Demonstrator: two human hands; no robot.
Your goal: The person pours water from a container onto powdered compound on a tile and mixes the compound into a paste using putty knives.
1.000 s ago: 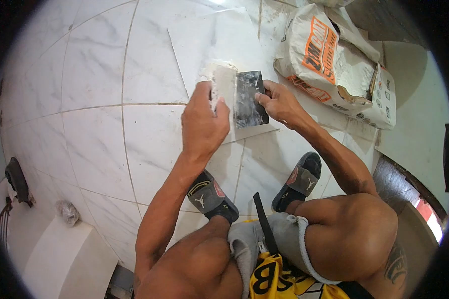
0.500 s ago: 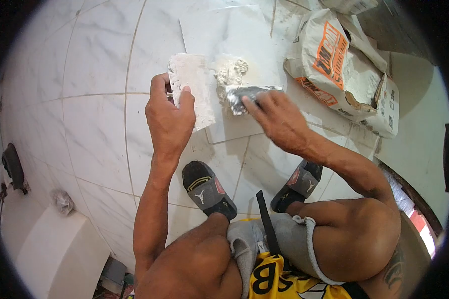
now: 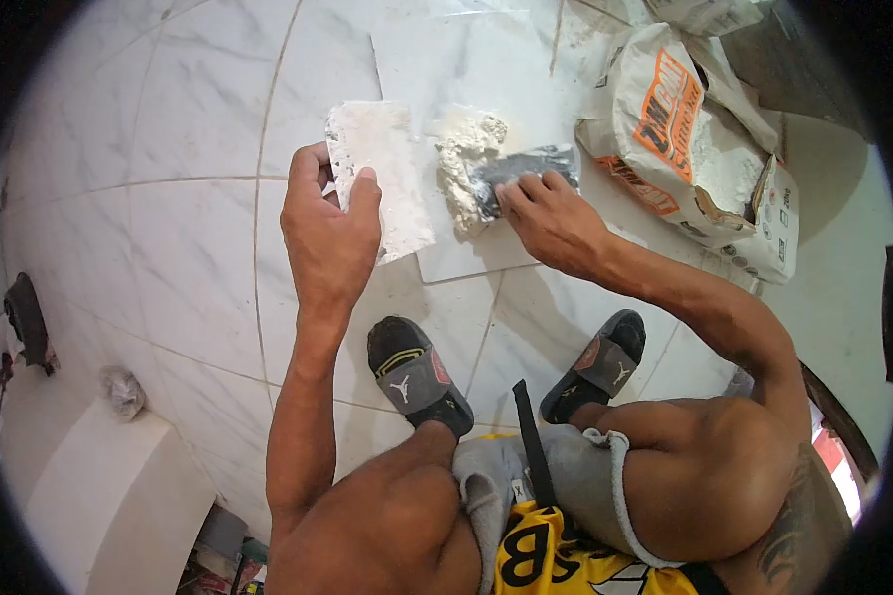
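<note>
White marble-look floor tiles (image 3: 184, 248) w/ grey grout lines fill most of the head view. Person crouched, both feet in black slide sandals (image 3: 417, 382) on the floor.

Left hand (image 3: 329, 243): closed on the lower edge of a flat rectangular plaster-coated hawk board (image 3: 382, 178), thumb and fingers wrapped at its near end. Board tilted, face toward camera, whitish coat over it, held just above the floor, beside the loose tile.

Right hand (image 3: 551, 218): fingers pressed down on top of a grey metal putty blade (image 3: 521, 174), gripping it; handle not visible under the hand. Blade lies nearly flat, its left edge touching a lump of off-white wet putty (image 3: 463, 164).

Putty lump sits on a loose white square tile (image 3: 466, 69) laid on the floor, near that tile's centre-lower part, between board and blade. Smears around it.

Opened paper sack with orange lettering (image 3: 670, 119), white powder showing in the torn top, lies right of the loose tile, near the right forearm. Sack's brand text not readable.

Small crumpled clear plastic bag (image 3: 121, 390) at lower left by a white step, well apart from the hands.
</note>
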